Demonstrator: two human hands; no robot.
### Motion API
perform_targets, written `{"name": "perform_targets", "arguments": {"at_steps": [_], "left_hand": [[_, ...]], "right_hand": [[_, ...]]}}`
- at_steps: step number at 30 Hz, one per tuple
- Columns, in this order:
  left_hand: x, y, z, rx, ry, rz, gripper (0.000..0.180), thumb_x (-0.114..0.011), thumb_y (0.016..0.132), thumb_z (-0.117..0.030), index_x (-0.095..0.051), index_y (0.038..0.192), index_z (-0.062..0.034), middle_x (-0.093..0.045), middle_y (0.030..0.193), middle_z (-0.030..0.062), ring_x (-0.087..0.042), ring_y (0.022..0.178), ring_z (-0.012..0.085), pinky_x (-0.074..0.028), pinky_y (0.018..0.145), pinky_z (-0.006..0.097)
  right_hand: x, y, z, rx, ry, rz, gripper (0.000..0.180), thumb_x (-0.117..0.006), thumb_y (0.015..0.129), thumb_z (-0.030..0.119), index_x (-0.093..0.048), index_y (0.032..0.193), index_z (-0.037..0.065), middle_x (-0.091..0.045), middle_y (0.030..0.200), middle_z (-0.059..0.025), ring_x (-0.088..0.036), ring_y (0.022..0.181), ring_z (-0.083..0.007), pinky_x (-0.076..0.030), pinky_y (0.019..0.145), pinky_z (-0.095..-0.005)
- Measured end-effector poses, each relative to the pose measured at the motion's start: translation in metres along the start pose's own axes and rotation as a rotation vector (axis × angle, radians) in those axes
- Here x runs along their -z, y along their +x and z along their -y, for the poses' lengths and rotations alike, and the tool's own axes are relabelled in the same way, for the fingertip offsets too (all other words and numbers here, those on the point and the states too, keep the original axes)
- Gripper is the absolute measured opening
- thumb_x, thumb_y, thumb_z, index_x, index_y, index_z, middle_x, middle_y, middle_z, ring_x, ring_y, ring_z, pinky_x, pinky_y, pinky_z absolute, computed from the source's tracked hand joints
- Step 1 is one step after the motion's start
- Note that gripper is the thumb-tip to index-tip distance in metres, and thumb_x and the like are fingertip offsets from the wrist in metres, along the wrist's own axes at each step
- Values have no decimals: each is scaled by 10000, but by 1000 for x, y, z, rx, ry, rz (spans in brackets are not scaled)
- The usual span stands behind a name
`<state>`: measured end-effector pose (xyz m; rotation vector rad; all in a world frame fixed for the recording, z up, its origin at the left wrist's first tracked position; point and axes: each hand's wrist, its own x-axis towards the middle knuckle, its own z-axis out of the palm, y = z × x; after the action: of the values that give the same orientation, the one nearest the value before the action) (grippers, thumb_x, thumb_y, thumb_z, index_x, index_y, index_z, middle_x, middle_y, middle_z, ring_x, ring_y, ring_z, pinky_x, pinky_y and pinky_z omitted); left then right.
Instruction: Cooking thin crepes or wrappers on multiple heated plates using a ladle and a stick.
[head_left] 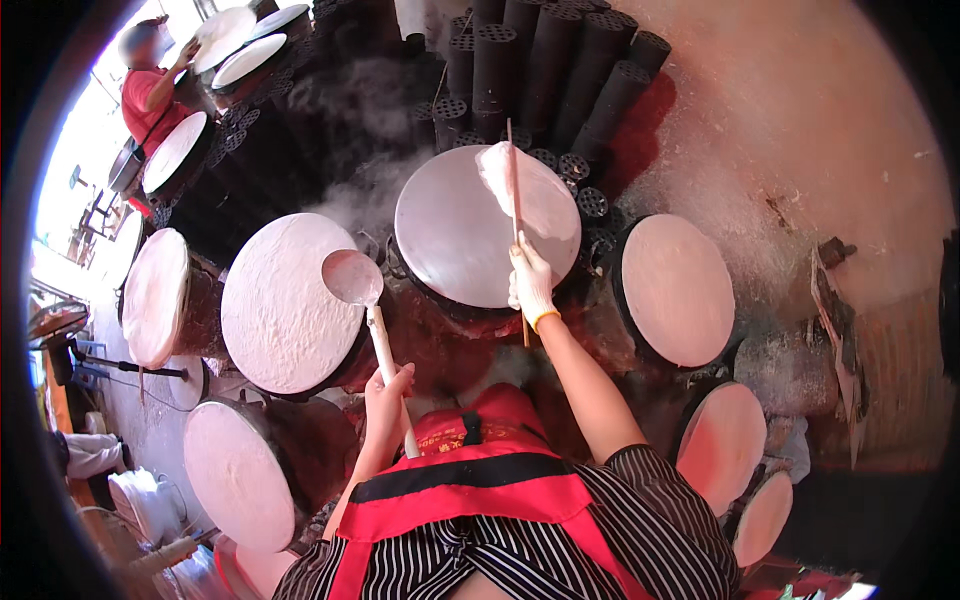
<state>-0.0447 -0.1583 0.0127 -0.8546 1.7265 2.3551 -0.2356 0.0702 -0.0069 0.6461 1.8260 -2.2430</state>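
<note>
My left hand (pixel 388 392), bare, is closed round the pale handle of a ladle (pixel 352 277). The ladle's round bowl is over the right edge of a batter-covered griddle (pixel 285 310). In a white glove with a yellow band at the wrist, my right hand (pixel 531 284) grips a thin wooden stick (pixel 516 190). That stick reaches across the round grey griddle (pixel 450 235) straight ahead of me. White batter (pixel 545 190) lies beside and under the stick, on the far right part of this griddle; the rest of its surface shows bare metal.
More round griddles with pale sheets ring me, among them a right one (pixel 678 290) and a near-left one (pixel 238 475). Black honeycomb coal briquettes (pixel 545 75) stand stacked at the back. Steam drifts there. Another person (pixel 150 95) in red works at far left.
</note>
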Motion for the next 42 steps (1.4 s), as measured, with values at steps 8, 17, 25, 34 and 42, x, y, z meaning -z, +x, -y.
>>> {"name": "perform_targets", "arguments": {"at_steps": [8,17,25,34,42], "left_hand": [[-23,17,18,-1,-66,-145,106,-685,870,-117,-638,931,-46,-578,809,-25,-501,728,63,-391,663,234],[-67,6,33,1,-129,-258,242,-685,861,-109,-652,1088,-32,-625,1079,16,-498,1062,122,-332,971,293],[-100,-6,37,19,-139,-386,266,-666,877,-138,-655,1123,-38,-609,1054,2,-497,1033,105,-346,935,260],[-142,-45,66,98,-190,-566,243,-666,882,-161,-664,1110,-76,-546,892,-65,-459,798,44,-379,737,202],[-150,-61,66,148,-162,-613,247,-657,888,-168,-667,1122,-89,-575,939,-60,-454,796,41,-382,752,193]], "right_hand": [[73,-12,31,-177,-92,326,414,-587,982,294,-535,1391,323,-349,529,72,-274,335,-46,-236,310,-234],[70,40,36,-149,-234,342,475,-590,977,306,-489,1438,259,-328,513,71,-287,333,-54,-249,307,-244],[148,54,80,-313,-320,582,382,-518,1009,250,-544,1388,293,-350,530,63,-275,329,-49,-232,300,-237],[131,89,79,-344,-376,770,411,-571,993,298,-528,1402,296,-346,519,64,-275,328,-60,-219,304,-246],[147,127,108,-194,-367,677,411,-512,1012,272,-512,1421,242,-358,526,67,-269,332,-43,-227,300,-238]]}}
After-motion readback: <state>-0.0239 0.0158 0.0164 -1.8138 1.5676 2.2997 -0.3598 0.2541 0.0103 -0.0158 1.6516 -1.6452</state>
